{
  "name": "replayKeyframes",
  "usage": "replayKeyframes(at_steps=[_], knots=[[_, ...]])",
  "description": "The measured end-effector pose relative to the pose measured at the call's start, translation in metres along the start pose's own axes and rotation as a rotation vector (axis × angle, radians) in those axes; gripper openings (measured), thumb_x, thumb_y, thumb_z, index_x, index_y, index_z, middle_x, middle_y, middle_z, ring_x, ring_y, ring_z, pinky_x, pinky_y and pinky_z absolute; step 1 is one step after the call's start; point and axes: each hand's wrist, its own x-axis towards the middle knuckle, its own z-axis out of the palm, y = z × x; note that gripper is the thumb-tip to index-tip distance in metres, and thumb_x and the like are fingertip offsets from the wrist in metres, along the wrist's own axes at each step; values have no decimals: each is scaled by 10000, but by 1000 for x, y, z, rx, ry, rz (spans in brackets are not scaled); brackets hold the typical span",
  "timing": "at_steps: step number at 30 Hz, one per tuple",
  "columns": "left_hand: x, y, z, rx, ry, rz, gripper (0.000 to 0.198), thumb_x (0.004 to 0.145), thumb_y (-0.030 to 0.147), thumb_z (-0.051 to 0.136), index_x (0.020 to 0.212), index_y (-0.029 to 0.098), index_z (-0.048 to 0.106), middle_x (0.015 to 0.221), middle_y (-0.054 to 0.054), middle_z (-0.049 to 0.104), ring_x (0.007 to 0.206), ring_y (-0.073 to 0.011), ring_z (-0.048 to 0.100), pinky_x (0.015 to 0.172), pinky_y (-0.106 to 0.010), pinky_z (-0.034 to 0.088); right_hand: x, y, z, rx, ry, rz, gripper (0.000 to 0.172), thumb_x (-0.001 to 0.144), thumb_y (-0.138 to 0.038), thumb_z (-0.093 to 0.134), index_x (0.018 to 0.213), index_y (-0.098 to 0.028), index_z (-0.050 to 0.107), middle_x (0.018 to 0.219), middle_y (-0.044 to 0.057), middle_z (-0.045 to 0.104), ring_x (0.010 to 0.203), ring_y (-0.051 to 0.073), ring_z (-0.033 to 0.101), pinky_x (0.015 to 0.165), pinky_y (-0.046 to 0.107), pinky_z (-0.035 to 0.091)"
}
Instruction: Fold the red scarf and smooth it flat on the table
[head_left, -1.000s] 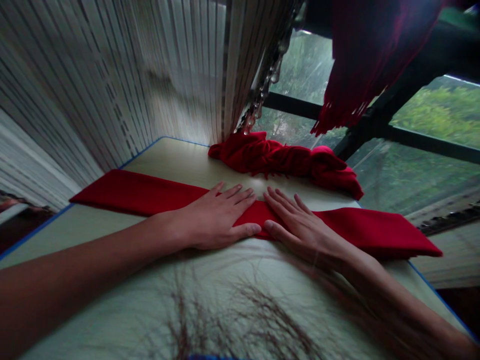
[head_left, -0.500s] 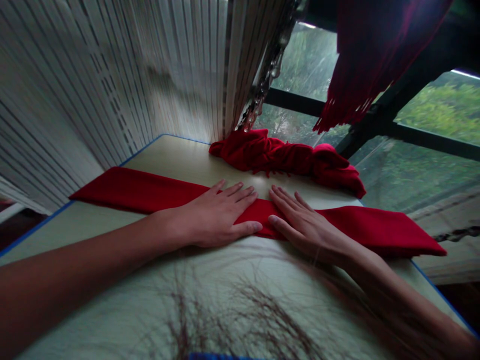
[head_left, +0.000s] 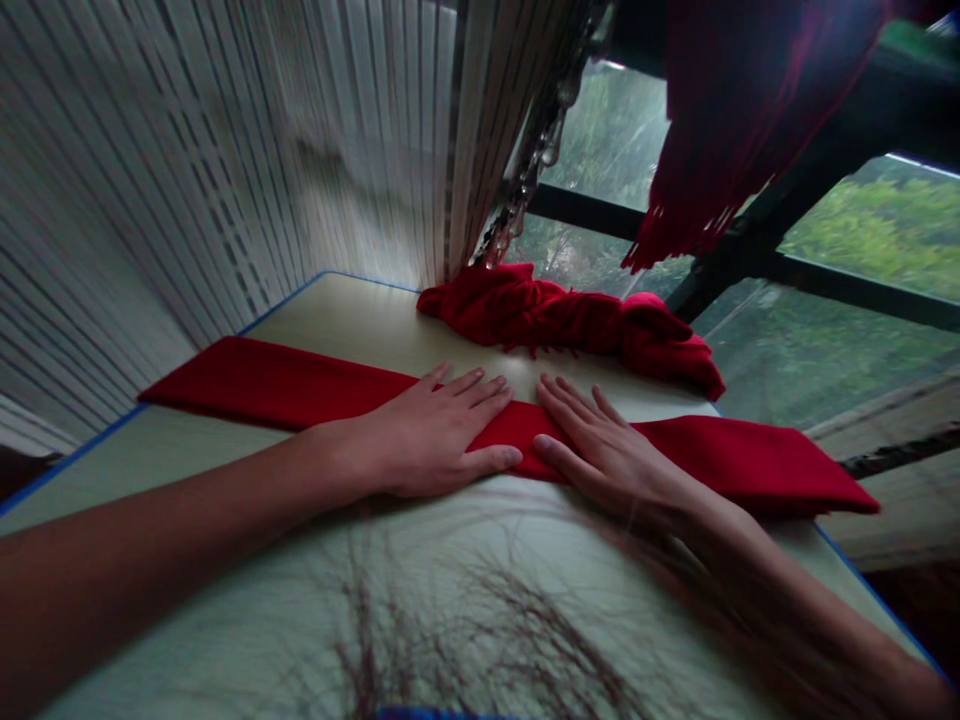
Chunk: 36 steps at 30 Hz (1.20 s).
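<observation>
A red scarf (head_left: pixel 285 385), folded into a long flat strip, lies across the table from the left edge to the right edge. My left hand (head_left: pixel 442 430) rests palm down on its middle, fingers stretched out and thumb pointing right. Just to the right, my right hand (head_left: pixel 592 440) also lies flat on the strip with its fingers extended. A short stretch of red cloth shows between the two hands. Neither hand grips the cloth; the parts beneath the palms are hidden.
A crumpled red fringed scarf (head_left: pixel 555 315) lies along the table's back edge. Another fringed red cloth (head_left: pixel 720 130) hangs before the window (head_left: pixel 870 230). Pale string curtains (head_left: pixel 225 150) stand behind the left side of the blue-edged table (head_left: pixel 315 580). Blurred hair crosses the lower view.
Both hands stay in place on the folded scarf. The view has shifted very slightly; nothing else has visibly moved.
</observation>
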Motion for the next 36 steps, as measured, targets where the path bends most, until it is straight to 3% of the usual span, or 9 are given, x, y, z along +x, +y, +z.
replayKeyframes(at_steps=[5, 9, 13, 17, 27, 36], knots=[[-1, 0, 0, 7, 3, -7, 792, 1047, 684, 214, 1652, 181, 128, 1711, -22, 56, 1594, -228, 35, 1285, -492, 40, 1, -4, -2, 6, 74, -26, 782, 1036, -649, 294, 1648, -183, 155, 1715, 99, 153, 1584, 258, 95, 1293, 549, 76], [0, -2, 4, 13, 15, 1, 809, 1039, 700, 211, 1652, 176, 140, 1712, -35, 73, 1594, -231, 48, 1286, -492, 42, 1, -7, -1, -1, 14, -47, 772, 1038, -642, 303, 1639, -167, 207, 1697, 122, 223, 1580, 259, 136, 1292, 549, 118], [2, -4, 6, 20, 31, 3, 814, 1038, 705, 212, 1652, 174, 149, 1711, -49, 82, 1593, -239, 61, 1285, -498, 48, 1, -10, -1, 14, 76, -68, 782, 1042, -639, 282, 1643, -152, 174, 1705, 124, 184, 1584, 254, 122, 1293, 540, 117], [2, -4, 6, 18, 32, -1, 817, 1035, 715, 196, 1654, 184, 136, 1711, -44, 72, 1593, -231, 58, 1286, -487, 39, 2, -12, 0, 18, 21, -94, 806, 1035, -653, 289, 1628, -111, 223, 1690, 144, 223, 1581, 254, 155, 1292, 534, 124], [1, -3, 3, 37, 4, -20, 820, 1036, 714, 199, 1655, 182, 114, 1713, -34, 60, 1594, -219, 41, 1287, -466, 30, 2, -14, 2, 37, 92, -90, 722, 1059, -585, 299, 1644, -180, 183, 1698, 119, 207, 1581, 261, 145, 1282, 562, 156], [1, 0, 1, 35, -26, -37, 816, 1038, 709, 205, 1656, 190, 91, 1715, -28, 40, 1594, -210, 15, 1287, -455, 8, 2, -14, 2, 20, 72, -61, 757, 1056, -608, 262, 1638, -131, 188, 1698, 136, 200, 1584, 246, 122, 1285, 549, 146]])
